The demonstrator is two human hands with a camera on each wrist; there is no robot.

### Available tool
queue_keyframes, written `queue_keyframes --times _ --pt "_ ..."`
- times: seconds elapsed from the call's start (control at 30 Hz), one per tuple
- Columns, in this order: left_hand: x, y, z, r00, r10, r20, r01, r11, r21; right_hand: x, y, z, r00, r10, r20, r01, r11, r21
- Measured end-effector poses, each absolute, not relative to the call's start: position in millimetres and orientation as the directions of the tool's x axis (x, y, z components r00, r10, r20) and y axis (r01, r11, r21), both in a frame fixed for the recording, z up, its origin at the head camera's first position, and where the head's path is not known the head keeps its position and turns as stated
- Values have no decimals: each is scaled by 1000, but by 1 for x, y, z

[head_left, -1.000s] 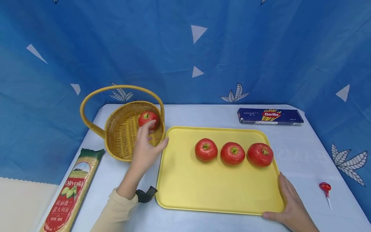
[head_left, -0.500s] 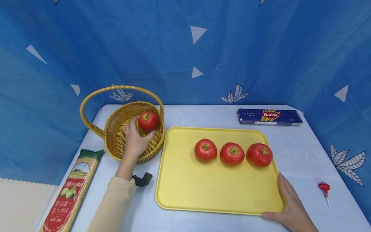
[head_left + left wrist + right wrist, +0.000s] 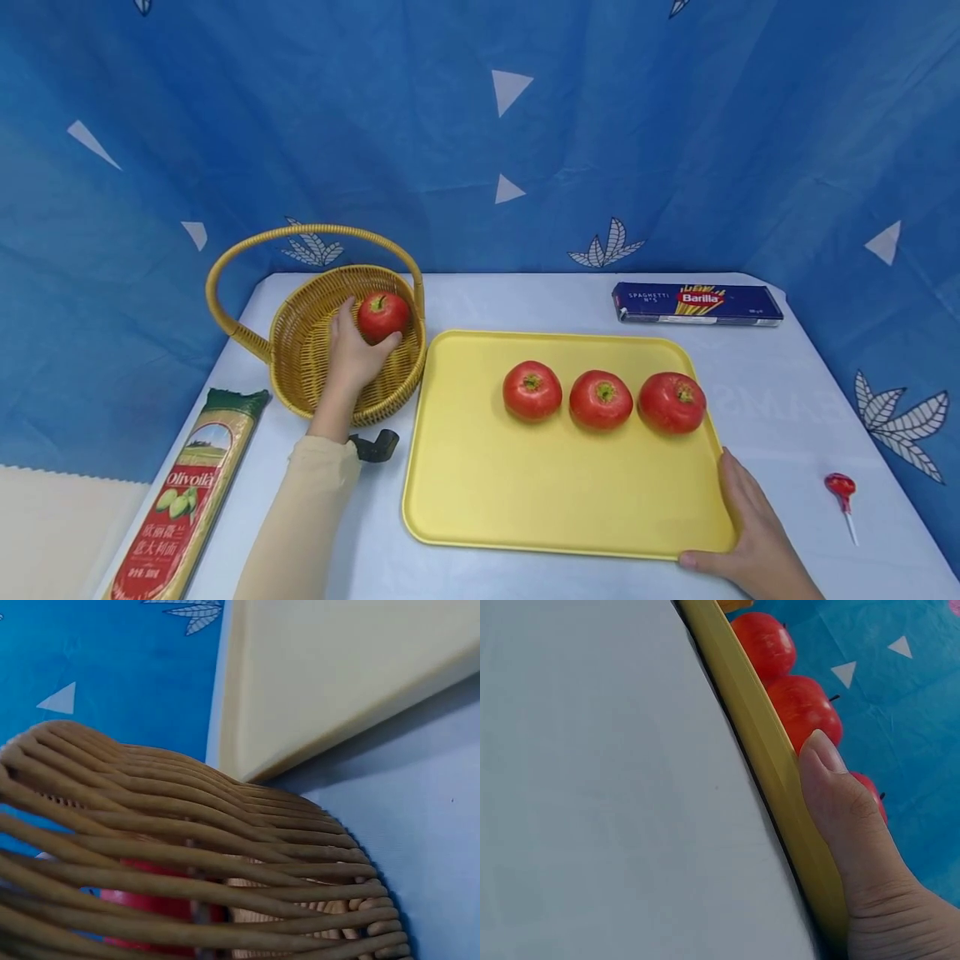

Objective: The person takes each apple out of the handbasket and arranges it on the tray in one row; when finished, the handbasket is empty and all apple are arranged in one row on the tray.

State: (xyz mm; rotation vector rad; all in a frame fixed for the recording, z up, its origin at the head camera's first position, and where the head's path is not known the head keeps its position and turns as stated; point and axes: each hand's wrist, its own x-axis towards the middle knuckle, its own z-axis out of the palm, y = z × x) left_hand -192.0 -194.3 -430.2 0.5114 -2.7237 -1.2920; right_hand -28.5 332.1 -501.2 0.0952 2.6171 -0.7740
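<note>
Inside the wicker basket [image 3: 300,354], at the left of the table, lies a red apple [image 3: 384,312] with a dark stem. My left hand [image 3: 352,354] reaches over the basket's near rim and holds this apple, thumb at its near side and fingers along its left. In the left wrist view the basket's weave [image 3: 187,825] hides the hand, with red apple showing through the gaps. My right hand [image 3: 757,533] grips the near right corner of the yellow tray [image 3: 562,492], its thumb [image 3: 836,795] against the rim. On the tray, three more apples [image 3: 601,399] sit in a row.
A blue spaghetti box [image 3: 697,303] lies at the back right. Along the left edge is a bag of pasta [image 3: 187,492]. A red lollipop [image 3: 841,485] lies right of the tray, and a black pipe-shaped object [image 3: 377,446] is beside my left sleeve. The basket's handle [image 3: 315,229] arches high.
My left hand has shifted left and deeper into the basket, then its thumb has closed in on the apple. The apple, tray and right hand stay put.
</note>
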Motion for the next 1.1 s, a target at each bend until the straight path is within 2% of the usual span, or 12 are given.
queue_keyframes --times 0.23,0.5,0.87,1.1 --pt "-200 -195 -436 -959 -260 -112 -256 626 737 -29 334 -502 -918 -56 -391 169 839 -517" --pt "-205 -192 -433 -939 -310 -150 -317 607 728 -27 334 -504 -925 -62 -374 156 837 -525" --pt "-206 -193 -435 -936 -325 -137 -304 546 780 -27 332 -502 -933 -73 -352 142 825 -547" --pt "-204 -192 -433 -928 -336 -159 -342 605 719 -26 332 -502 -932 -64 -357 150 827 -542"
